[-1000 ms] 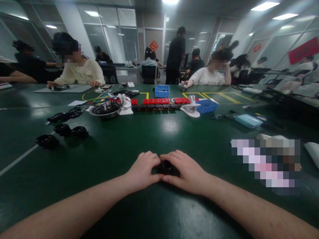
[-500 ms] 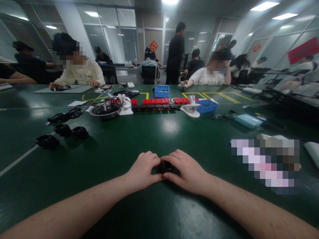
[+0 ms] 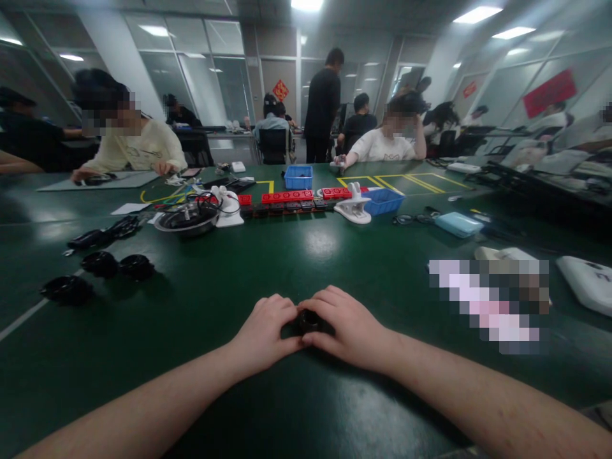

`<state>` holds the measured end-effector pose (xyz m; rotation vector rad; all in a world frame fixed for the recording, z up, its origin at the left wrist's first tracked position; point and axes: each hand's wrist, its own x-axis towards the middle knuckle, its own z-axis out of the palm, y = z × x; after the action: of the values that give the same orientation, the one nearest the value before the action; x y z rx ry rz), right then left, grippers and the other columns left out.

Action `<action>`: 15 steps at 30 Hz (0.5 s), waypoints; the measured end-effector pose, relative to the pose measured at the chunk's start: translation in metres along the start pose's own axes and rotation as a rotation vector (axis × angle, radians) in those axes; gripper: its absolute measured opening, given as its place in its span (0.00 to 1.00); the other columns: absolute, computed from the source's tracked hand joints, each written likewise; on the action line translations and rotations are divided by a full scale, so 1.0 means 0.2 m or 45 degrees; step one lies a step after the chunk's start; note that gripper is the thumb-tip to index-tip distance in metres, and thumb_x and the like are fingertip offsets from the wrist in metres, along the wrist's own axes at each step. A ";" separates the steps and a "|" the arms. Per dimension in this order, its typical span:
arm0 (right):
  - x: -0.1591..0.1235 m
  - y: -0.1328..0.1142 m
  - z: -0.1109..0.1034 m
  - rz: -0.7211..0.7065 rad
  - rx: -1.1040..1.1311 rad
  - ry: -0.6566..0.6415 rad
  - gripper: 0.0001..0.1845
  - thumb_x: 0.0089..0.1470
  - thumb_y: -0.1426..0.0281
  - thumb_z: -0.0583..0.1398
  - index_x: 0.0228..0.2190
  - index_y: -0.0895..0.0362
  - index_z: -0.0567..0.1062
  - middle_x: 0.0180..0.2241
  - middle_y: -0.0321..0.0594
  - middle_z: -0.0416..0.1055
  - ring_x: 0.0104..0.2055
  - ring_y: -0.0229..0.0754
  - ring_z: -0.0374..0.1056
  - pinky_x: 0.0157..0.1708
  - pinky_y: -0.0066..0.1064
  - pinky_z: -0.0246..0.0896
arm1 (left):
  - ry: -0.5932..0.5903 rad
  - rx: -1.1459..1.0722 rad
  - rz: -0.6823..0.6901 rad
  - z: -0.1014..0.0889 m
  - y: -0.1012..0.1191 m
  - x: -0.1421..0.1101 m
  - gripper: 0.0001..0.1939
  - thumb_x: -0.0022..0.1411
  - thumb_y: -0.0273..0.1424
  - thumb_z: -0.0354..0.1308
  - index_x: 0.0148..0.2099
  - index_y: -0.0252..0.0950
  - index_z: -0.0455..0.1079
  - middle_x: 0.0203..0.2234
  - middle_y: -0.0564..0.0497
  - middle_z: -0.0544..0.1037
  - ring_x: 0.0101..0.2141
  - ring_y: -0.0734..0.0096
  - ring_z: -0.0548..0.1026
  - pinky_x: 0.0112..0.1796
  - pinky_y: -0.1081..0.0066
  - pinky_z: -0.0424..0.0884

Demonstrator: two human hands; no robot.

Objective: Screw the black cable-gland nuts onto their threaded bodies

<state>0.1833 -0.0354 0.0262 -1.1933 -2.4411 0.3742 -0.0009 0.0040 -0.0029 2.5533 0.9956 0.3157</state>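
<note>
Green tabletop (image 3: 215,274) stretches from our left hand (image 3: 262,331) and right hand (image 3: 348,326) to the red strips (image 3: 287,196), with three black parts (image 3: 99,264) well off to the left. Thumbs nearer us, both hands half-curl around a small black ring (image 3: 310,321) on the tabletop; how firmly either grips it, we cannot tell.

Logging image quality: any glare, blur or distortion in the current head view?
Head view: pale glare on the green table; outer edges stretched, smeared; ceiling lights washed out; black part between left hand and right hand too dark for detail.
</note>
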 end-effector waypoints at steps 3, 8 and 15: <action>0.00 0.00 0.00 -0.006 -0.004 -0.007 0.18 0.50 0.64 0.59 0.42 0.61 0.69 0.37 0.44 0.68 0.40 0.44 0.60 0.40 0.37 0.59 | -0.012 -0.001 -0.007 0.00 0.00 0.00 0.13 0.55 0.42 0.55 0.34 0.36 0.67 0.31 0.53 0.70 0.35 0.67 0.64 0.35 0.67 0.59; 0.00 0.00 0.00 -0.028 0.052 0.083 0.17 0.50 0.66 0.59 0.41 0.60 0.69 0.37 0.44 0.69 0.39 0.43 0.61 0.41 0.38 0.59 | -0.034 -0.008 -0.027 -0.01 0.01 0.00 0.14 0.56 0.43 0.54 0.34 0.35 0.67 0.31 0.53 0.70 0.34 0.67 0.64 0.35 0.66 0.59; -0.02 0.00 0.00 -0.033 0.170 0.371 0.16 0.49 0.68 0.58 0.41 0.59 0.66 0.37 0.43 0.68 0.38 0.42 0.62 0.38 0.37 0.61 | -0.042 -0.025 -0.017 -0.01 0.00 0.00 0.14 0.56 0.43 0.54 0.37 0.38 0.68 0.31 0.53 0.70 0.34 0.67 0.64 0.35 0.67 0.59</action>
<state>0.1863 -0.0389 0.0244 -1.0763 -2.1446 0.3252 -0.0012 0.0046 -0.0010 2.5247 0.9926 0.2776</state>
